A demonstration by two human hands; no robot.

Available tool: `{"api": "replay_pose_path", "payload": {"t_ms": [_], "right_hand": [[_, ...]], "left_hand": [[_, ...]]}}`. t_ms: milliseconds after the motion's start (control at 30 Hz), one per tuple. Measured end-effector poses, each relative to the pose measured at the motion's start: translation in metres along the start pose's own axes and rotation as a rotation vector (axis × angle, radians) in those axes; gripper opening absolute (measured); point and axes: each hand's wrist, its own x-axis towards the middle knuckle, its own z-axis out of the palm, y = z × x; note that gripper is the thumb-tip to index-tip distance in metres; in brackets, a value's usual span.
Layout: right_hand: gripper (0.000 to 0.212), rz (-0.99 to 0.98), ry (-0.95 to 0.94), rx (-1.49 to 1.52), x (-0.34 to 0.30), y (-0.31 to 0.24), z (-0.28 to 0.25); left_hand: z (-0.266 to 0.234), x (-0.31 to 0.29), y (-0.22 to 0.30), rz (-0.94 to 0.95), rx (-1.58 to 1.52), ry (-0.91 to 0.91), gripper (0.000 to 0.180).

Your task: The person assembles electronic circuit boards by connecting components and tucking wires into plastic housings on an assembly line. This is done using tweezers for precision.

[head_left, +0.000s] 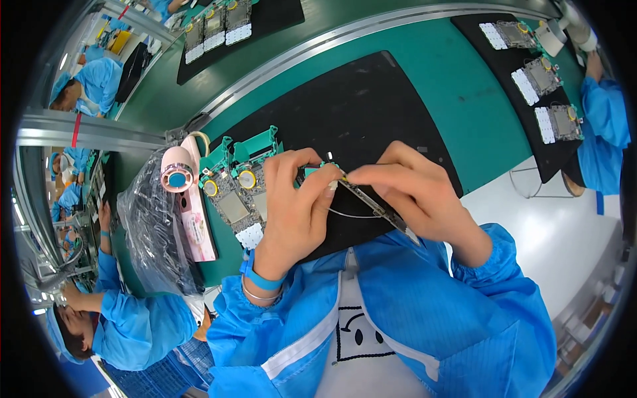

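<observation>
A circuit board (373, 204) is tilted nearly edge-on between my hands, above the black mat (338, 99). My left hand (295, 202) is closed around its upper end, thumb and fingers pressed together near a small white piece (332, 186). My right hand (421, 192) grips the board's other side, its index fingertip at a small yellow part on the upper edge. A thin pale wire (352, 214) curves below the board. Left of my left hand lie two more boards (232, 207), with green brackets (255, 144) and round yellow-rimmed parts (247, 179).
A pink handheld fan (177, 174), a pink phone-shaped case (198, 229) and a clear plastic bag (149, 232) lie left. More boards rest on mats at far left (215, 30) and right (537, 79). Co-workers in blue sit left (142, 325) and right (602, 132). A metal rail (279, 63) crosses behind.
</observation>
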Motion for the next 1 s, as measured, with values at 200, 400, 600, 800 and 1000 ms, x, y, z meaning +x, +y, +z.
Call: {"api": "replay_pose_path", "payload": {"t_ms": [200, 400, 600, 800, 1000], "right_hand": [[0.012, -0.252, -0.102, -0.446, 0.008, -0.022, 0.016], [0.017, -0.365, -0.232, -0.574, 0.009, -0.031, 0.016], [0.014, -0.097, 0.0, -0.387, 0.014, -0.017, 0.015], [0.011, 0.432, 0.199, 0.186, 0.019, 0.007, 0.029], [0.012, 0.602, 0.145, 0.518, 0.016, -0.014, 0.019]], "left_hand": [[-0.015, -0.003, -0.003, -0.052, -0.229, -0.102, 0.043], [-0.018, -0.006, -0.008, -0.059, -0.178, -0.185, 0.046], [-0.016, -0.008, -0.009, -0.069, -0.169, -0.165, 0.037], [-0.013, -0.009, -0.006, -0.113, -0.205, -0.148, 0.037], [-0.001, -0.016, -0.004, -0.021, -0.348, 0.06, 0.038]]}}
